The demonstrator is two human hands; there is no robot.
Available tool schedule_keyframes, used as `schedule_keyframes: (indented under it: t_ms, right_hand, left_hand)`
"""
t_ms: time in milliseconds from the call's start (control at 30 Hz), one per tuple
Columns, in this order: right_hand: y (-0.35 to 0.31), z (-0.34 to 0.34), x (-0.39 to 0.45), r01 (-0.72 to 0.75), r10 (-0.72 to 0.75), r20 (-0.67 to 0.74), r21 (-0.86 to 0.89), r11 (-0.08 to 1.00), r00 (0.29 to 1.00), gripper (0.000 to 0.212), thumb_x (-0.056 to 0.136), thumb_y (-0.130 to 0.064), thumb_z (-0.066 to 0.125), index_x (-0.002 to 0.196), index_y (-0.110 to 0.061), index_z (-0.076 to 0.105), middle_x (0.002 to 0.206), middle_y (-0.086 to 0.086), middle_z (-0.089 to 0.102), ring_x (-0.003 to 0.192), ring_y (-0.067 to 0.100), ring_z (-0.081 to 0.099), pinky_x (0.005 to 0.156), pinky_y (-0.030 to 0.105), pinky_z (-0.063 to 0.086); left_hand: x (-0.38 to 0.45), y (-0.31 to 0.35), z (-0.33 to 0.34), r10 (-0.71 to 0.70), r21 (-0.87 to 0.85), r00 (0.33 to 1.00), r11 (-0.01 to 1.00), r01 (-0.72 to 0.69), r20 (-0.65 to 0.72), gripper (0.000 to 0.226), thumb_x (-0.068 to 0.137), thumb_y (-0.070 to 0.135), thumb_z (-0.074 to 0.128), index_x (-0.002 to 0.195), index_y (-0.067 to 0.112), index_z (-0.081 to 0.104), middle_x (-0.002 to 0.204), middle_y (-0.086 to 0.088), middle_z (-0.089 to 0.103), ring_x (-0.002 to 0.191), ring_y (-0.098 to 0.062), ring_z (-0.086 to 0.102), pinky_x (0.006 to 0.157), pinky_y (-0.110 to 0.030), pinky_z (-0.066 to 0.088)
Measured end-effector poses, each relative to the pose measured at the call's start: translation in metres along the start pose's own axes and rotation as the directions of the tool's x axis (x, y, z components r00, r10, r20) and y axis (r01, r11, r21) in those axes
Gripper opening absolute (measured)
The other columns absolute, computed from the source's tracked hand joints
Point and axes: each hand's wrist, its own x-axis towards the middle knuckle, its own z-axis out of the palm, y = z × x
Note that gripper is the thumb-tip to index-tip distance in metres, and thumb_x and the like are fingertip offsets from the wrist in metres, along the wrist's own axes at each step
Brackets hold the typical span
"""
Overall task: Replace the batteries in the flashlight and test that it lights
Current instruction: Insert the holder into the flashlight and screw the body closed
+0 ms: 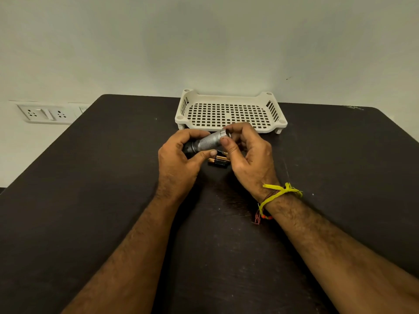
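A small silver flashlight (208, 141) with a knurled body is held level above the dark table (90, 189), its dark head end to the left. My left hand (179, 162) grips the head end and body. My right hand (247, 155) pinches the tail end with thumb and fingers; what it holds there is hidden by the fingers. Beneath the flashlight, a few black and copper batteries (218, 160) lie together on the table, partly covered by my right thumb.
A white perforated plastic tray (231, 112) stands just behind my hands, against the wall. A wall socket panel (48, 113) is at the left, beyond the table's edge. A yellow thread band (278, 193) circles my right wrist.
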Motion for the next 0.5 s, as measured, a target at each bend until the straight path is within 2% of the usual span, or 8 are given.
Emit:
schedule_keyframes:
  t_ms: [67, 133, 233, 333, 400, 500]
  right_hand:
    - [-0.0007, -0.0012, 0.0007, -0.018, 0.018, -0.042, -0.004, 1.000, 0.999, 0.019, 0.094, -0.024, 0.069, 0.096, -0.006, 0.064, 0.079, 0.007, 0.065, 0.072, 0.018, 0.063, 0.066, 0.041, 0.056]
    - [-0.0019, -0.0018, 0.0012, -0.048, 0.049, -0.046, 0.029, 0.998, 0.998, 0.021, 0.092, -0.025, 0.071, 0.094, -0.006, 0.062, 0.080, 0.008, 0.065, 0.072, 0.019, 0.062, 0.065, 0.036, 0.055]
    - [-0.0030, -0.0010, -0.0002, -0.057, 0.053, 0.040, 0.098, 0.994, 0.998, 0.025, 0.094, -0.018, 0.069, 0.117, -0.011, 0.060, 0.094, 0.002, 0.066, 0.086, 0.008, 0.066, 0.076, 0.027, 0.058]
    - [0.0003, 0.0013, -0.0008, 0.019, -0.027, 0.083, 0.099, 0.995, 0.996, 0.032, 0.097, -0.008, 0.060, 0.129, -0.011, 0.059, 0.113, 0.003, 0.068, 0.105, 0.017, 0.068, 0.091, 0.041, 0.058]
    - [0.0023, 0.0021, -0.0002, 0.027, -0.036, 0.078, 0.104, 0.994, 0.996, 0.032, 0.097, -0.006, 0.057, 0.129, -0.010, 0.060, 0.117, 0.004, 0.068, 0.108, 0.020, 0.067, 0.093, 0.046, 0.057]
    - [0.0022, 0.0015, 0.0001, 0.002, -0.007, 0.050, 0.085, 0.996, 0.999, 0.027, 0.097, -0.008, 0.059, 0.123, -0.007, 0.063, 0.112, 0.005, 0.071, 0.103, 0.018, 0.070, 0.089, 0.045, 0.059]
  left_hand:
    - [-0.0003, 0.0001, 0.0005, 0.017, 0.008, 1.000, 1.000, -0.017, 0.011, 0.037, 0.073, 0.008, 0.087, 0.107, 0.007, 0.071, 0.105, 0.000, 0.072, 0.102, -0.009, 0.069, 0.089, -0.019, 0.055]
    - [-0.0001, 0.0001, 0.0005, 0.017, 0.001, 1.000, 1.000, -0.017, 0.009, 0.037, 0.073, 0.008, 0.087, 0.106, 0.007, 0.071, 0.105, -0.001, 0.072, 0.102, -0.011, 0.069, 0.089, -0.021, 0.056]
    - [0.0006, 0.0007, -0.0001, -0.001, -0.013, 1.000, 1.000, 0.000, -0.002, 0.037, 0.073, 0.005, 0.086, 0.107, 0.006, 0.071, 0.107, -0.001, 0.072, 0.104, -0.009, 0.069, 0.090, -0.020, 0.055]
    - [0.0008, 0.0006, -0.0007, -0.003, -0.014, 1.000, 1.000, 0.003, -0.007, 0.038, 0.074, 0.005, 0.086, 0.108, 0.007, 0.071, 0.108, 0.000, 0.072, 0.105, -0.007, 0.068, 0.090, -0.019, 0.055]
    - [0.0010, 0.0004, -0.0006, -0.003, -0.011, 1.000, 1.000, 0.002, -0.010, 0.038, 0.074, 0.006, 0.086, 0.108, 0.009, 0.071, 0.108, 0.001, 0.072, 0.105, -0.008, 0.069, 0.091, -0.020, 0.055]
    - [0.0013, -0.0002, -0.0005, 0.010, 0.011, 1.000, 1.000, -0.010, -0.007, 0.038, 0.074, 0.007, 0.086, 0.109, 0.009, 0.071, 0.107, 0.002, 0.072, 0.104, -0.007, 0.068, 0.090, -0.018, 0.055]
